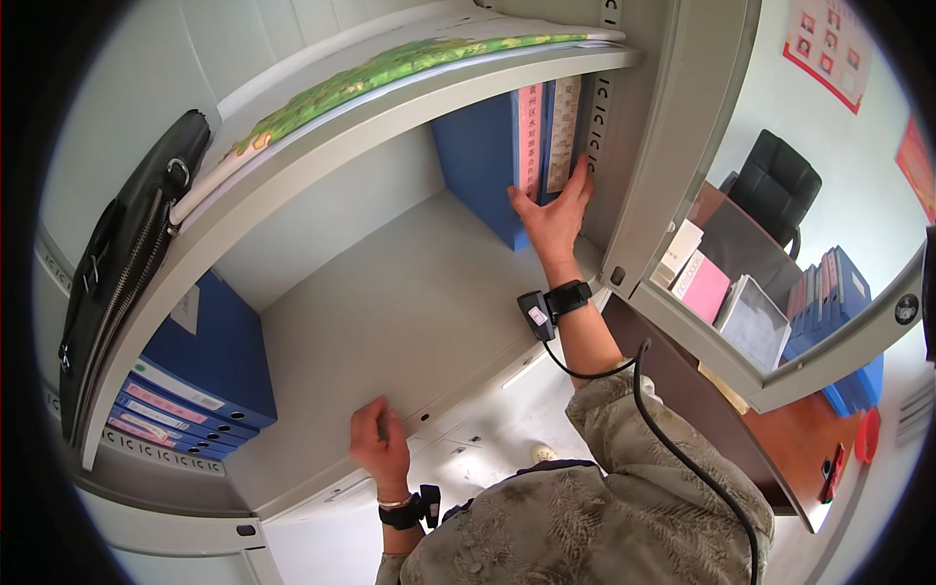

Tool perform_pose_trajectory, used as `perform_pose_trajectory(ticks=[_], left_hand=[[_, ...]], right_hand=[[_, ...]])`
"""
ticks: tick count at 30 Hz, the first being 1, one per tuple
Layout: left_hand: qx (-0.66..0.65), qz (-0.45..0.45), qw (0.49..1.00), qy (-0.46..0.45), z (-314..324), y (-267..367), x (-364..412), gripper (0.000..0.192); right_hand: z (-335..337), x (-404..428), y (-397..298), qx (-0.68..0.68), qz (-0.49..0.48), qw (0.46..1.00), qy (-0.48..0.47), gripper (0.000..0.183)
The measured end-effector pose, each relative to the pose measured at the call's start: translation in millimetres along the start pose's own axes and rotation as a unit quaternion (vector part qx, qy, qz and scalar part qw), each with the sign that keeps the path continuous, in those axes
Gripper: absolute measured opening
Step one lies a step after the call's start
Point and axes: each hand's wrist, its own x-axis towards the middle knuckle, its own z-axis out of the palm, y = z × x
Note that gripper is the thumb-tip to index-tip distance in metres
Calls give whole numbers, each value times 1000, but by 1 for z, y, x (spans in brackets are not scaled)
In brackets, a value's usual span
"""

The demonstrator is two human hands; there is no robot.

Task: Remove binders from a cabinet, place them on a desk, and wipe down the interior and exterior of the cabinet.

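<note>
Two blue file boxes stand upright at the right end of a metal cabinet shelf [351,292]. One file box [475,153] has a pink spine label; the other [564,135] has a beige one. My right hand [552,216] spans their lower spines, thumb at the pink label and fingers at the right side of the beige one. My left hand [380,442], fingers curled and holding nothing I can see, is at the shelf's front edge. At the shelf's left end several blue file boxes [212,344] stand side by side with labelled spines.
Above, an upper shelf [365,150] holds large printed sheets [351,80] and a black zippered bag [124,256]. A glazed cabinet door [764,384] stands open at the right. Past it are a wooden desk [797,439], blue file boxes [833,292] and a black chair [779,183].
</note>
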Motion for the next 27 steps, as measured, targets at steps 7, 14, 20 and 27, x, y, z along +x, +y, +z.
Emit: perform_pose_trajectory(ticks=[7, 14, 20, 27], left_hand=[[14, 51, 999, -1, -2, 6, 1, 19], [35, 78, 996, -16, -1, 7, 5, 26], [-86, -75, 989, -90, -5, 33, 20, 61], [-259, -5, 954, -152, 19, 96, 53, 116]], right_hand=[[10, -1, 0, -143, -27, 988, -53, 124], [-2, -15, -1, -87, -38, 993, -74, 125], [-37, -63, -41, -76, -35, 991, -102, 125], [-89, -126, -81, 116, -63, 971, -199, 119]])
